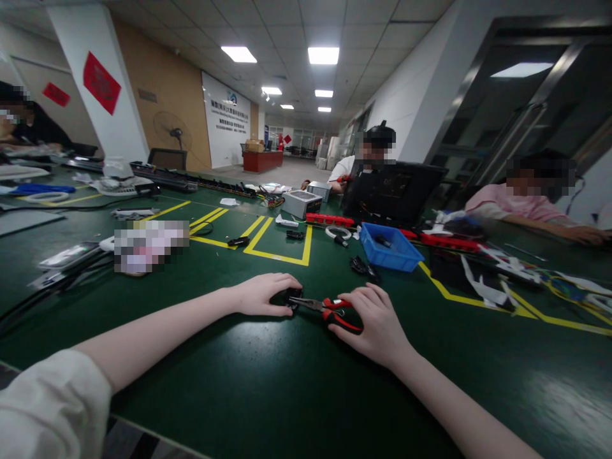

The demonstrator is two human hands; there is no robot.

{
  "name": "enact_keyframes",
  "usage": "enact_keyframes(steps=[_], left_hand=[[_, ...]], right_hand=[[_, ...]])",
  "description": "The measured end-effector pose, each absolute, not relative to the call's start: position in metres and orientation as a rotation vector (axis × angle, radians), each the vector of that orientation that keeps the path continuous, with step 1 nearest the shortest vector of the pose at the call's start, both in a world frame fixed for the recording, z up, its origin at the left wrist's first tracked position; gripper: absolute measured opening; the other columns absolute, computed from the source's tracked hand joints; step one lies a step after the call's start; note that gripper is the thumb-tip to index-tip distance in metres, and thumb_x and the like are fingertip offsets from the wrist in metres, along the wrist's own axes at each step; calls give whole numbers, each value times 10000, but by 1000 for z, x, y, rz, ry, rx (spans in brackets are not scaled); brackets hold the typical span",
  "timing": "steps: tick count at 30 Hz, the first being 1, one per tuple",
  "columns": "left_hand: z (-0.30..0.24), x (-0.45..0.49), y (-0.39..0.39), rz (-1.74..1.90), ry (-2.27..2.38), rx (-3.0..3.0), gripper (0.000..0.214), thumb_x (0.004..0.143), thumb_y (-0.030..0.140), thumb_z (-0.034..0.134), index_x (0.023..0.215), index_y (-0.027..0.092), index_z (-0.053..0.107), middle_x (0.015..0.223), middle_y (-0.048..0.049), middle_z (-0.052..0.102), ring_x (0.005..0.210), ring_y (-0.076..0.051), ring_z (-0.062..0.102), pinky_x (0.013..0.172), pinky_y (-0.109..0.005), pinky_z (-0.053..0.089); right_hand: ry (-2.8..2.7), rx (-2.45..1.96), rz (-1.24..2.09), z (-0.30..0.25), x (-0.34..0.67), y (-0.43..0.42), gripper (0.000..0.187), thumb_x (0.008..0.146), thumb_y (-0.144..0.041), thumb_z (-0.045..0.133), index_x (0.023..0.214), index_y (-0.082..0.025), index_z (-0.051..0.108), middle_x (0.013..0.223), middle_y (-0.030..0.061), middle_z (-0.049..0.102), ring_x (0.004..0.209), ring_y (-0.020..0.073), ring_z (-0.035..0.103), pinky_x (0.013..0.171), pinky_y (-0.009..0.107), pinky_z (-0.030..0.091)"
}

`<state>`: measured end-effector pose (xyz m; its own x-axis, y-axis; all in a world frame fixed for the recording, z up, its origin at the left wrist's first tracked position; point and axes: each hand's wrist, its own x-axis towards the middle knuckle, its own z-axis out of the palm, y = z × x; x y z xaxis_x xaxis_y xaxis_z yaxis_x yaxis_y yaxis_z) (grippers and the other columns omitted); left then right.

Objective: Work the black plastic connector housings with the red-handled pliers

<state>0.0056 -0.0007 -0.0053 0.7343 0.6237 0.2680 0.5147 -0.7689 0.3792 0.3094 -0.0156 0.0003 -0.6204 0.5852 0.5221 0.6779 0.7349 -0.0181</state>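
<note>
My left hand [265,294] rests low over the green table [229,382], its thumb and fingers closed around a small black part [289,297] whose kind I cannot make out. In my right hand [375,319] are needle-nose pliers [329,309] with red and black handles. The pliers' metal jaws point left and reach the small black part. Whether the jaws grip it or only touch it, I cannot tell.
Beyond my right hand stands a blue tray [389,252] with a black item inside, and black pieces [363,268] lie before it. Red power strips [329,219] and a metal box [302,203] are farther back. A person [377,146] sits opposite, behind a black panel [392,194].
</note>
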Motion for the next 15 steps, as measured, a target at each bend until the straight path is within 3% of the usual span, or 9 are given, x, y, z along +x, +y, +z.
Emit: enact_keyframes(steps=[15], left_hand=[[-2, 7, -3, 548, 912, 2639, 556, 886, 438, 645, 1356, 196, 474, 1346, -123, 557, 1205, -267, 569, 1024, -394, 455]], right_hand=[[-2435, -962, -243, 0, 307, -16, 416, 801, -513, 672, 1078, -205, 642, 1012, 74, 710, 1000, 252, 622, 1050, 500, 378]])
